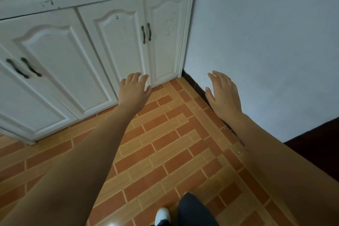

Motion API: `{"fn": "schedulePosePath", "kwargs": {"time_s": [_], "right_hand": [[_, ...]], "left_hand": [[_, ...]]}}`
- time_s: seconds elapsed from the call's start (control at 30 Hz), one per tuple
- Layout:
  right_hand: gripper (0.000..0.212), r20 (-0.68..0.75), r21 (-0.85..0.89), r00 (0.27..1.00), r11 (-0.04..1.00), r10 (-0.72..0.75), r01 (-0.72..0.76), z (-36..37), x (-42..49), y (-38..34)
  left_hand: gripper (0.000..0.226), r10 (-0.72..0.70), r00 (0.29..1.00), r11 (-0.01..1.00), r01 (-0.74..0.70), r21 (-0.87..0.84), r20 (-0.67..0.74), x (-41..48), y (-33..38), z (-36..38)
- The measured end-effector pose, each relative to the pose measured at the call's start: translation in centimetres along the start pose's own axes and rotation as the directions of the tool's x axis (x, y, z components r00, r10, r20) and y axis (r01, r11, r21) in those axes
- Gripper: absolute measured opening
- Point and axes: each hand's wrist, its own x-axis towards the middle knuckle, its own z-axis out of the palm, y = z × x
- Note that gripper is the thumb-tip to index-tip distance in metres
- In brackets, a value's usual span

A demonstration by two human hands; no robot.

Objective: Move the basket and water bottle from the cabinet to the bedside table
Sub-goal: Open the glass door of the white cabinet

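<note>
Fingers [135,77] of left hand [134,91] spread, relaxed, holding nothing, raised before lower doors of white cabinet [110,33]. Right hand [224,93] likewise loose-fingered, empty, near pale wall [266,42]. Cabinet fills upper left, doors closed, dark handles [146,32]. Whereabouts of basket, water bottle: cannot tell. Orange brick-pattern floor [165,143] below; white shoe [162,214] at bottom edge.

The cabinet [102,46] looked like white painted wood, scuffed and chipped near its top edge, with dark metal handles [146,32]. The floor [165,143] was glossy orange-brown tile. The wall [266,42] was matt, pale paint.
</note>
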Motion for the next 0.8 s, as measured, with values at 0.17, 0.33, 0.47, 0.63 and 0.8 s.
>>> {"fn": "schedulePosePath", "kwargs": {"time_s": [0.17, 0.33, 0.47, 0.63, 0.8], "right_hand": [[0.043, -0.004, -0.006, 1.0, 1.0, -0.023, 0.023, 1.8, 5.9, 1.4], [0.044, -0.005, -0.009, 0.997, 0.997, -0.074, 0.074, 2.9, 13.6, 3.6], [0.045, 0.001, -0.009, 0.996, 0.996, -0.092, 0.092, 2.9, 20.1, 5.7], [0.043, -0.024, -0.002, 0.988, 0.988, -0.154, 0.154, 3.5, 26.9, 7.8], [0.044, 0.022, -0.001, 0.986, 0.986, -0.165, 0.165, 4.7, 32.3, 8.5]], "left_hand": [[0.044, -0.022, 1.0, 1.0, 0.022, 0.018, 0.001, 5.1, -0.4, 1.3], [0.045, -0.028, 1.0, 0.998, 0.027, 0.051, 0.012, 12.0, 0.6, 2.3], [0.046, -0.015, 1.0, 0.998, 0.015, 0.065, 0.011, 18.5, 2.4, 2.3], [0.046, -0.023, 0.999, 0.996, 0.026, 0.089, -0.032, 25.1, 3.3, 2.2], [0.046, -0.073, 0.995, 0.993, 0.078, 0.083, -0.066, 29.4, 2.3, 2.2]]}}
